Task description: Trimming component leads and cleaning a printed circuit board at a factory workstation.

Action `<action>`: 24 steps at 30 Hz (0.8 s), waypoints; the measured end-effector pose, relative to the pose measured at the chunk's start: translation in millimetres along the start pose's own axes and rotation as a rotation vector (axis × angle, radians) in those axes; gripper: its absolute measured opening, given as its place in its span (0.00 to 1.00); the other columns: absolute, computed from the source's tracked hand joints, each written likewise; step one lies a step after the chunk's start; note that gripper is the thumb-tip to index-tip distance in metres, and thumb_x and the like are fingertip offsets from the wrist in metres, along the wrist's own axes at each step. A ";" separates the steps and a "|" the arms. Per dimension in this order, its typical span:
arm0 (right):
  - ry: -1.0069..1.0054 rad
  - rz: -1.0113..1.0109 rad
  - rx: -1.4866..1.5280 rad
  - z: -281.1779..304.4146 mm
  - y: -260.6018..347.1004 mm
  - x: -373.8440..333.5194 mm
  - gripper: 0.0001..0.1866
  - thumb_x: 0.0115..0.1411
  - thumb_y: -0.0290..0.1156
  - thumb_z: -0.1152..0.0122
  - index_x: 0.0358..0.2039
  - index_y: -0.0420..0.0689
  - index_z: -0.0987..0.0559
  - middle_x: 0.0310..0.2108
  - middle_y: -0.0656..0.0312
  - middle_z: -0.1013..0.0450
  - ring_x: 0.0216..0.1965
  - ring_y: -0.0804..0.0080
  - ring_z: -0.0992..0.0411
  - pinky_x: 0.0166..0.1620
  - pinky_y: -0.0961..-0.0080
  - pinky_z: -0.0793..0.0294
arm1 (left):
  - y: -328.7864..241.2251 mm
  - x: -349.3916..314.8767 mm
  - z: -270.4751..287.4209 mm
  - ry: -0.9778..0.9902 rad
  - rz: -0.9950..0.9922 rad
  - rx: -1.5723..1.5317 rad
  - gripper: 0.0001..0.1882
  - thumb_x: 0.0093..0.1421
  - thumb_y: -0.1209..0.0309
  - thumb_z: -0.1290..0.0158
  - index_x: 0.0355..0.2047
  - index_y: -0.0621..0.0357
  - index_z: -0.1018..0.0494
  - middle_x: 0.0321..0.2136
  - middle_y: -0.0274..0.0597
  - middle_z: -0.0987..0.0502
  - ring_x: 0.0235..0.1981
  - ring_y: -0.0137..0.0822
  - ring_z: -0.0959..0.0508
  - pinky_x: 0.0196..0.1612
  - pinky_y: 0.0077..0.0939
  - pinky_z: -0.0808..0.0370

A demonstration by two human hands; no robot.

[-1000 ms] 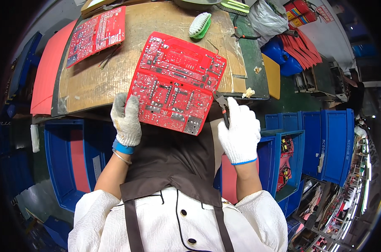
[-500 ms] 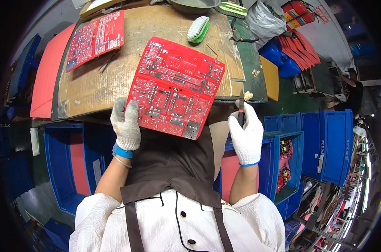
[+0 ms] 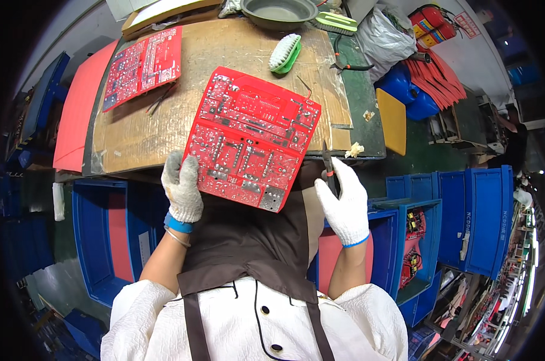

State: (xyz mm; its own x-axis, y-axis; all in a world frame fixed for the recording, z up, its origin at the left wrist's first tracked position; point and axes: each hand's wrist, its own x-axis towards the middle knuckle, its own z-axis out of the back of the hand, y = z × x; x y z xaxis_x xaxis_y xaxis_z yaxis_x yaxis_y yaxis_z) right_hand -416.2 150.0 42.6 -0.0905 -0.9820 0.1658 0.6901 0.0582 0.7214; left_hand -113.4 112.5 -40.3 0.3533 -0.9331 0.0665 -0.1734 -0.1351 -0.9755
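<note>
A red circuit board (image 3: 248, 141), dotted with solder joints, is tilted in front of me over the table's near edge. My left hand (image 3: 183, 188), in a white knitted glove, grips its lower left edge, thumb over the face. Right of the board, my gloved right hand (image 3: 344, 201) is closed round slim pliers (image 3: 328, 163) with a dark pointed tip and orange-red on the handles. The tip points up, apart from the board. A second red circuit board (image 3: 143, 69) stands at the table's far left, with dark wire ends (image 3: 160, 99) below it.
On the cardboard-covered table (image 3: 128, 141) are a white-bristled green brush (image 3: 285, 54), another brush (image 3: 334, 24), a grey basin (image 3: 278, 13) and another pair of pliers (image 3: 349, 66). Blue crates (image 3: 86, 240) stand below on both sides; one crate (image 3: 428, 280) holds boards. A fire extinguisher (image 3: 431, 25) stands far right.
My right hand and the pliers have moved left, nearer the board, and the tip has tilted left. The board and my left hand sit slightly lower in view, as does the whole scene.
</note>
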 end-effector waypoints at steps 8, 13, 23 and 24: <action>-0.085 0.208 -0.374 15.3 0.4 27.6 0.28 0.56 0.25 0.32 0.58 0.43 0.24 0.42 0.53 0.23 0.43 0.54 0.21 0.48 0.63 0.22 | 1.4 1.5 1.1 0.009 -0.004 0.000 0.07 0.70 0.69 0.42 0.42 0.60 0.23 0.34 0.28 0.23 0.35 0.19 0.28 0.40 0.19 0.28; -0.036 0.351 -0.742 18.7 8.3 45.8 0.29 0.54 0.29 0.32 0.58 0.47 0.24 0.35 0.56 0.28 0.36 0.56 0.24 0.39 0.61 0.23 | 3.8 0.3 1.4 -0.012 -0.022 -0.011 0.07 0.69 0.70 0.41 0.42 0.61 0.23 0.35 0.29 0.23 0.35 0.20 0.27 0.41 0.19 0.27; 0.052 0.343 -0.838 28.1 18.5 50.7 0.27 0.55 0.29 0.34 0.57 0.48 0.24 0.35 0.58 0.29 0.34 0.58 0.25 0.34 0.65 0.23 | 8.2 0.9 6.3 0.008 -0.062 0.041 0.08 0.69 0.71 0.41 0.43 0.62 0.23 0.35 0.29 0.22 0.36 0.21 0.26 0.42 0.20 0.27; 0.069 0.387 -0.741 31.3 16.7 49.6 0.28 0.54 0.29 0.34 0.58 0.48 0.25 0.35 0.58 0.28 0.34 0.57 0.25 0.36 0.64 0.23 | 8.7 1.3 7.0 0.024 -0.069 0.061 0.08 0.69 0.71 0.41 0.43 0.62 0.23 0.35 0.29 0.22 0.36 0.21 0.27 0.42 0.20 0.27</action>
State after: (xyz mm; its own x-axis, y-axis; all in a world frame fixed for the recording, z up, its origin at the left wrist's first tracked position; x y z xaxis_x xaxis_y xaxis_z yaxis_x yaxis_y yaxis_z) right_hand -431.6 107.8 83.8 0.2771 -0.9273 0.2517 0.9589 0.2837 -0.0106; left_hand -108.0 112.4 -50.1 0.3399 -0.9302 0.1385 -0.0930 -0.1798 -0.9793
